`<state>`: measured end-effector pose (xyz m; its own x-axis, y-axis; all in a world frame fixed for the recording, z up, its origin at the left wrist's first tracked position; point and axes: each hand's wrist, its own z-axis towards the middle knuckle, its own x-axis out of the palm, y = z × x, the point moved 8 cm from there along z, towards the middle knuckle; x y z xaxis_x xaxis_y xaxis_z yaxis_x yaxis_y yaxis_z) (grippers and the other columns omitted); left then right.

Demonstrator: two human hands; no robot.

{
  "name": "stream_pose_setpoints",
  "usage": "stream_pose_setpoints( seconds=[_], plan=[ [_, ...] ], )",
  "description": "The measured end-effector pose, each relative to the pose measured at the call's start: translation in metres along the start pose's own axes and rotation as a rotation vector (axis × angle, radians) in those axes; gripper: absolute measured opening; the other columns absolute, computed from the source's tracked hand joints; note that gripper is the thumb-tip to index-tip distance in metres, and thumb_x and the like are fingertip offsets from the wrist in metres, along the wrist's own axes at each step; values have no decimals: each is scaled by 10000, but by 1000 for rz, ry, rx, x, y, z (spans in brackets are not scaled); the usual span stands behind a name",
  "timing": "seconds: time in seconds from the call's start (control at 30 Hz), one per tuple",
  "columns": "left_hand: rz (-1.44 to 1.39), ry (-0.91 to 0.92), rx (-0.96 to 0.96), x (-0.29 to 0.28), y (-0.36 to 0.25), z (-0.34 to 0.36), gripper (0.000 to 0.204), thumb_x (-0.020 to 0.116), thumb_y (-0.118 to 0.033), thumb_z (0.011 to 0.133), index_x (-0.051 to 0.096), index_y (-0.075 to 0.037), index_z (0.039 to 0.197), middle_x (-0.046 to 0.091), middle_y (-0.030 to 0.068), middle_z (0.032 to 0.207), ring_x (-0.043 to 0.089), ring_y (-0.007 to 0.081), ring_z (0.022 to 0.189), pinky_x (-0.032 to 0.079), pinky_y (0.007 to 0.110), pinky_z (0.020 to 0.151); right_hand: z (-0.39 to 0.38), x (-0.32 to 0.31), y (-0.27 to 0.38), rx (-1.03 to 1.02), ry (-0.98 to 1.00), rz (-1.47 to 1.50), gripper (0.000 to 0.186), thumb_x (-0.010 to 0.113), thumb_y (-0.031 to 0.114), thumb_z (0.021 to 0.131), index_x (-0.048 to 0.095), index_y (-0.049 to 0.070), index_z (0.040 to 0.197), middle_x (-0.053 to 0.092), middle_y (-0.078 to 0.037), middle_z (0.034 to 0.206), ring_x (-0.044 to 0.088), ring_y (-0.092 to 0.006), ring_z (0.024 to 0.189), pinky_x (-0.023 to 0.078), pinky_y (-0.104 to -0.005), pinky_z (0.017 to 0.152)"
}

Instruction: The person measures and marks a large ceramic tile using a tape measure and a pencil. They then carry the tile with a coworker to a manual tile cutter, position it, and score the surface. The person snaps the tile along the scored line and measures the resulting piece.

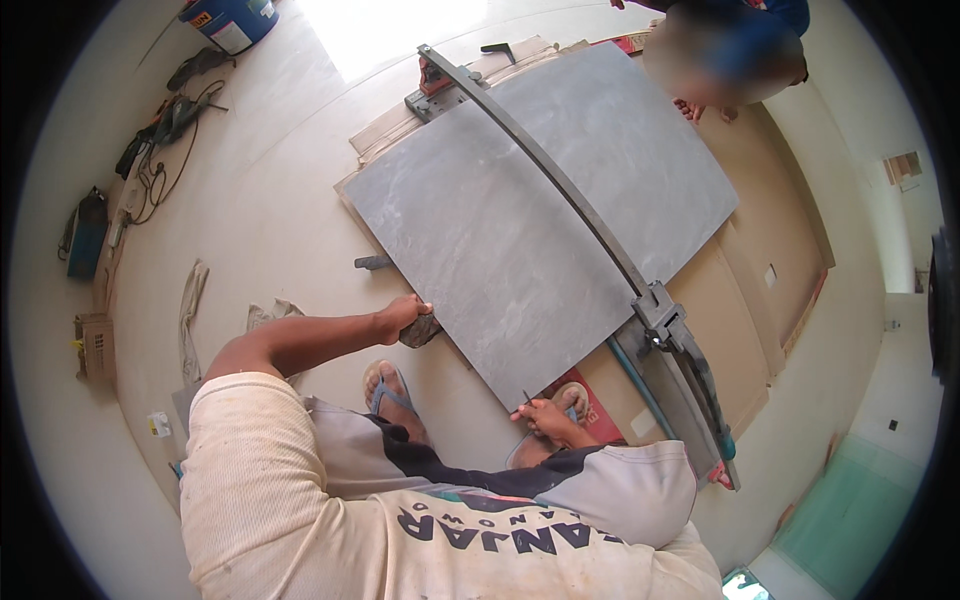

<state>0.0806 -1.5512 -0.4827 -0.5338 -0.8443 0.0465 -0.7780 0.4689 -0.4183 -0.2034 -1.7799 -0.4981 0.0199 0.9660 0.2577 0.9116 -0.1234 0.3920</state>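
A large grey tile (470,240) lies flat under the long metal rail of a tile cutter (560,180). At the tile's near left edge, my left hand (403,315) is closed around a dark, rough block (419,331) whose exact kind I cannot make out. My right hand (548,420) is near the tile's near corner, above my foot, with its fingers closed on a slim dark pencil-like stick (528,397). The cutter's sliding head (660,316) stands at the near right end of the rail, off the tile.
Flattened cardboard (745,290) lies beneath and right of the tile. Another person (720,55) crouches at its far right. Power tools with cords (165,130), a blue bucket (232,22) and a cardboard box (95,346) line the left. Glass sheets (850,510) lean at lower right.
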Motion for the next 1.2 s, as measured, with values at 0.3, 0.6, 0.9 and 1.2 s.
stream_pose_setpoints(
  seconds=[0.3, 0.6, 0.9, 1.2],
  plan=[
    [-3, 29, 44, -9, 11, 1, 185, 583, -208, 964, 525, -45, 1031, 656, 82, 942, 646, 192, 846, 520, 352, 735, 5, 18, -6, 159, 145, -71, 248, 520, 209, 1006, 610, 7, 1118, 676, -40, 875, 373, -57, 561, 323, -209, 488],
    [120, -60, 58, -13, 9, 3, 194, 602, -252, 948, 552, -65, 946, 628, 49, 896, 606, 158, 798, 503, 337, 684, 5, 7, 2, -1, 292, -227, 293, 520, 264, 1002, 662, 46, 1137, 680, -16, 825, 492, -73, 633, 412, -235, 581],
    [-170, 129, -167, 10, -18, -57, 218, 563, -227, 918, 504, -44, 1020, 673, 133, 886, 660, 229, 764, 546, 376, 682, -48, -10, 228, -362, -96, -684, 356, 574, 352, 941, 692, 18, 906, 650, -22, 712, 569, -100, 666, 460, -296, 657],
    [-125, 1, -66, -7, -33, -47, 255, 579, -265, 928, 527, -58, 1068, 652, 110, 879, 648, 202, 761, 549, 392, 680, -56, 10, 334, -508, -162, -877, 347, 548, 323, 945, 680, 7, 887, 640, -48, 706, 585, -119, 699, 455, -297, 672]
  ],
)
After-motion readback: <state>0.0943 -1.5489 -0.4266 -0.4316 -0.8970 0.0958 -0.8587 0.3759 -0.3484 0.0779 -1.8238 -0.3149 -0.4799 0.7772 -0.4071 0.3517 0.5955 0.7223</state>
